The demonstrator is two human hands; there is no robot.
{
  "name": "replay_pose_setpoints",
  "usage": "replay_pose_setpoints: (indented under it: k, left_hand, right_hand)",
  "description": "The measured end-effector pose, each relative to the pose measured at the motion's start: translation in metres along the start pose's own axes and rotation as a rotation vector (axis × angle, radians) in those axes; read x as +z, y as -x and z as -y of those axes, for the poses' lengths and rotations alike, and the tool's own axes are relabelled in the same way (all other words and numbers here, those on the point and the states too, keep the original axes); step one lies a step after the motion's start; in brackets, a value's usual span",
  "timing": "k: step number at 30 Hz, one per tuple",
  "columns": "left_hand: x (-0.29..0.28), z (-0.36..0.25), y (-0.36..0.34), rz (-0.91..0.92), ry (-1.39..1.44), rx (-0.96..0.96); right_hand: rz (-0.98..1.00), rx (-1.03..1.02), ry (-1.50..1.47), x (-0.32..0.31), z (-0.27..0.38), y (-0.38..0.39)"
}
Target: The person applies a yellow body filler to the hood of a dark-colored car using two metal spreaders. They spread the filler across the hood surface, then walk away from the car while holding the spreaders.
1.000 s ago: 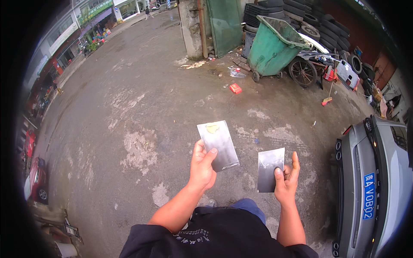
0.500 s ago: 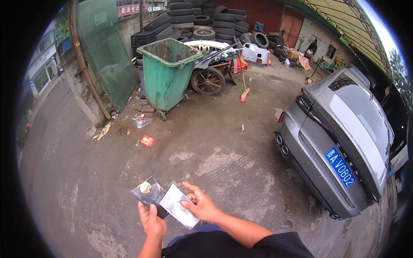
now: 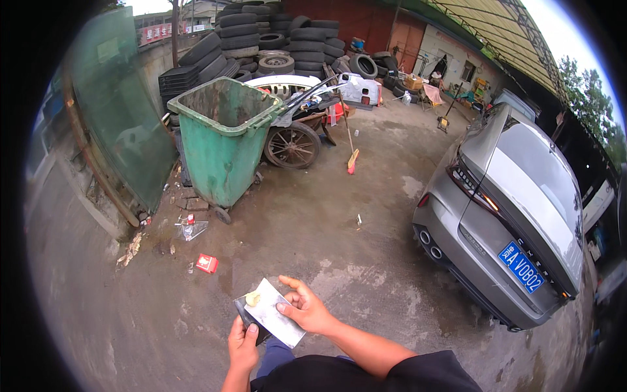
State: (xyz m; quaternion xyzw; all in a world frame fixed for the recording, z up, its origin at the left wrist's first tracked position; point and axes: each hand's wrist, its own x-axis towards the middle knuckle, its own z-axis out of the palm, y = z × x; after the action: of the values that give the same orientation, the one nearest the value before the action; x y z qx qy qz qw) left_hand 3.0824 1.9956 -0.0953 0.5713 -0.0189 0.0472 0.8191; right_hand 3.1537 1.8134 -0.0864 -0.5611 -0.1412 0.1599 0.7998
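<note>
Gray ground (image 3: 366,261) holds a green bin (image 3: 219,153) at ten o'clock. Near seven, the left hand (image 3: 243,343) pinches a dark plate (image 3: 245,315), the right hand (image 3: 305,312) a pale plate (image 3: 277,317); their yellow lump (image 3: 253,298) looks not spread yet.

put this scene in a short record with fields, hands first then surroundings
left grip: holds dark rectangular plate, thumb on top
right grip: holds light grey rectangular plate, overlapping the dark one in view
paste: pale yellow dab near the plates' far end; which plate bears it is unclear
ahead: green wheeled bin, stacked tyres
right: grey car, rear showing
</note>
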Motion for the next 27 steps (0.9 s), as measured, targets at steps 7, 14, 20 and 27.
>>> replay_pose_setpoints:
  k: [7,14,20,27]
  left_hand:
    - [-0.089,-0.033,-0.127,0.214,-0.439,-0.090]
    - [-0.165,-0.033,-0.217,-0.069,-0.024,-0.211]
    - [-0.209,-0.037,-0.263,-0.425,0.066,-0.079]
    - [-0.189,-0.034,-0.380,-0.404,0.077,-0.106]
  right_hand:
    - [-0.118,-0.138,-0.054,0.023,0.015,-0.168]
    - [-0.209,-0.529,0.014,0.019,0.149,-0.315]
    - [0.017,-0.861,-0.202,0.014,0.207,-0.527]
    - [-0.600,-0.385,0.856,-0.094,0.140,-0.709]
